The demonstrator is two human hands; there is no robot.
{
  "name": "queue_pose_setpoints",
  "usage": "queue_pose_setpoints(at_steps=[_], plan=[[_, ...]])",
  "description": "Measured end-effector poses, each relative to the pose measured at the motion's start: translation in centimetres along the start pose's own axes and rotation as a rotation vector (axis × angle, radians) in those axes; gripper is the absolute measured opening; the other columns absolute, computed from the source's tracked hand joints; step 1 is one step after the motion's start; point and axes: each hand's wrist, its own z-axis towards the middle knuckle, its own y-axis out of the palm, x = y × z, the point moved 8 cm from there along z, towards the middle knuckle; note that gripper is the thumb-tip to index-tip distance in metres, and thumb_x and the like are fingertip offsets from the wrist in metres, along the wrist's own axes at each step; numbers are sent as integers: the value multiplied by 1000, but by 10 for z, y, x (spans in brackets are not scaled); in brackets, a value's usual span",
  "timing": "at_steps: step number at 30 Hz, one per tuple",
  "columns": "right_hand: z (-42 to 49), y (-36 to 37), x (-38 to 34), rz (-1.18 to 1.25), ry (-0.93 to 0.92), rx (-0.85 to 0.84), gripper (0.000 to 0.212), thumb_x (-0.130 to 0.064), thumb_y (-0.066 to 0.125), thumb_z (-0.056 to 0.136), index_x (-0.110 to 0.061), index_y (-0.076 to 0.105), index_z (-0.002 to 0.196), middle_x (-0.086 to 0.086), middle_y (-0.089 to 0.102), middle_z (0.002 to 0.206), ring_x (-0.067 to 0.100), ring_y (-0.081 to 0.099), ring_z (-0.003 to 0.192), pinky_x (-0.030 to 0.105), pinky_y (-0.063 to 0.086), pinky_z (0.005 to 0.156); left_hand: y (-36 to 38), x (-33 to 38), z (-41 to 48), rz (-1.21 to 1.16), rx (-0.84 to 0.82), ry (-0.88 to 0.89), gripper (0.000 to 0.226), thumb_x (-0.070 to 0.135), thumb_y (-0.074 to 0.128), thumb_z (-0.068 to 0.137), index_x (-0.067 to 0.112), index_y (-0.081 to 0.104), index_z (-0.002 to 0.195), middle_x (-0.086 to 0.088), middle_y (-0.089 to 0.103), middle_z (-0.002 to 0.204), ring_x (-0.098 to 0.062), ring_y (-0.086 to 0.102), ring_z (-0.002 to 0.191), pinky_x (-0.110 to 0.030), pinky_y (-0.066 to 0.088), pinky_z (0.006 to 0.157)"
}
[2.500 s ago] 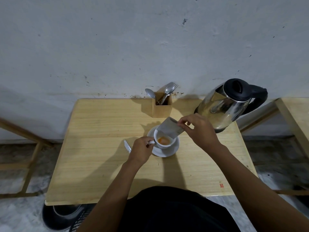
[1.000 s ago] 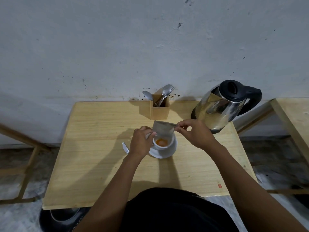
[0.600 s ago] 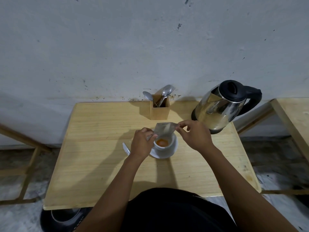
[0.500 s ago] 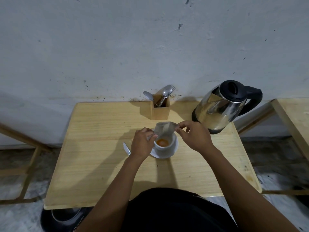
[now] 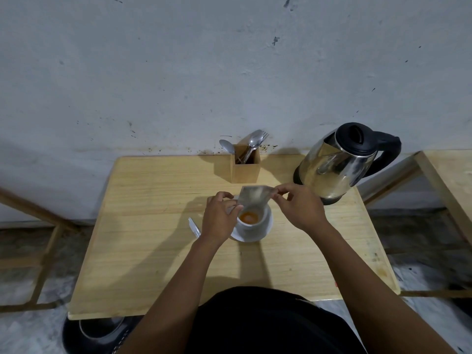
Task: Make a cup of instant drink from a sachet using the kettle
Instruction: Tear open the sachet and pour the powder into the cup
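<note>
A white cup (image 5: 255, 224) with orange powder in its bottom stands on a white saucer (image 5: 265, 230) in the middle of the wooden table (image 5: 158, 241). A grey sachet (image 5: 254, 198) hangs upside down over the cup, held by both hands. My right hand (image 5: 297, 206) pinches its upper right corner. My left hand (image 5: 219, 217) pinches its lower left edge next to the cup rim. A steel kettle (image 5: 337, 164) with a black lid and handle stands at the back right.
A wooden cutlery holder (image 5: 245, 166) with spoons and a fork stands at the back by the wall. A torn sachet strip (image 5: 194, 227) lies left of the saucer. A second table (image 5: 452, 175) is at the right. A dark bin (image 5: 97, 333) sits under the near left corner.
My left hand let go of the cup's handle and took hold of the sachet's lower edge. The sachet went from tilted to hanging upright over the cup.
</note>
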Motion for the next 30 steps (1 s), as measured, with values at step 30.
queue_pose_setpoints(at_steps=[30], plan=[[-33, 48, -9, -35, -239, 20, 51, -54, 61, 84, -27, 58, 126, -3, 54, 130, 17, 54, 116, 41, 50, 90, -48, -41, -28, -540, -59, -442, 27, 23, 62, 87, -1, 64, 73, -11, 60, 67, -19, 56, 61, -32, 52, 62]])
